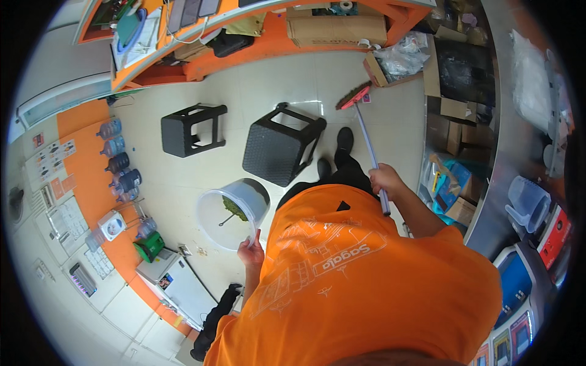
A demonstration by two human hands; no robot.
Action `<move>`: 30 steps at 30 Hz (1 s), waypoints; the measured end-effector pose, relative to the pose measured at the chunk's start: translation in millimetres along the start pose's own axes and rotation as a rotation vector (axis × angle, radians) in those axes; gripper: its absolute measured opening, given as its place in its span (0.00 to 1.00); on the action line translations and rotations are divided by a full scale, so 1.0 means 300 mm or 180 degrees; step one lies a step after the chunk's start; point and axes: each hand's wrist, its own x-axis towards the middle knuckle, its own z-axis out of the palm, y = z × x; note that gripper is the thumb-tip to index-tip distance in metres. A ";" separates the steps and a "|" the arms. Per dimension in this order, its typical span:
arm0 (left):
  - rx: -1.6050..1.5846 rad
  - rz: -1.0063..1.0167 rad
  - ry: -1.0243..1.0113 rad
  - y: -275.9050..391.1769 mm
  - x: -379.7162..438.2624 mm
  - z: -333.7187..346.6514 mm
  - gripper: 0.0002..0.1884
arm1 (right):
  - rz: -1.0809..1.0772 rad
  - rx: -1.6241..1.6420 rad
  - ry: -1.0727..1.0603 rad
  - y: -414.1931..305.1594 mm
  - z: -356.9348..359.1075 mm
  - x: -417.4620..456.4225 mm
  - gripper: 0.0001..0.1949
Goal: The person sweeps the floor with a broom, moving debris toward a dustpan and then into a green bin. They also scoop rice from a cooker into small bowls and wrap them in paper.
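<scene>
My left hand (251,250) grips the rim of a translucent white plastic bucket (224,194) at my left side. The bucket is tilted, and its mouth faces the left of the view. Inside it lies a green mass (234,209) with a thin dark stick; I cannot tell what the mass is. My right hand (384,178) is closed around the upper part of the handle of a broom (364,128). Its red head with dark bristles (353,97) rests on the tiled floor ahead of my feet, near a small pink-and-white packet (366,97).
Two black plastic stools (274,151) (183,132) stand ahead and left. An orange workbench (270,45) crosses the front, with an open cardboard box (376,71) of plastic bags beside it. Shelves with boxes (458,105) line the right. Water bottles (112,148) and a white refrigerator (176,281) stand left.
</scene>
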 end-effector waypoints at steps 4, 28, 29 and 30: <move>0.0194 0.0180 -0.0156 -0.021 -0.033 0.003 0.27 | -0.0592 -0.1204 -0.0303 -0.111 0.186 -0.140 0.07; 0.0494 0.0234 -0.0537 0.013 0.044 0.201 0.24 | 0.0045 0.1957 -0.0657 0.154 -0.452 0.196 0.05; 0.0560 0.0247 -0.0582 0.006 0.046 0.233 0.25 | 0.0194 0.2162 -0.0673 0.204 -0.464 0.158 0.05; 0.0638 0.0299 -0.0585 0.005 0.054 0.263 0.27 | 0.0354 0.2355 -0.0690 0.253 -0.477 0.121 0.06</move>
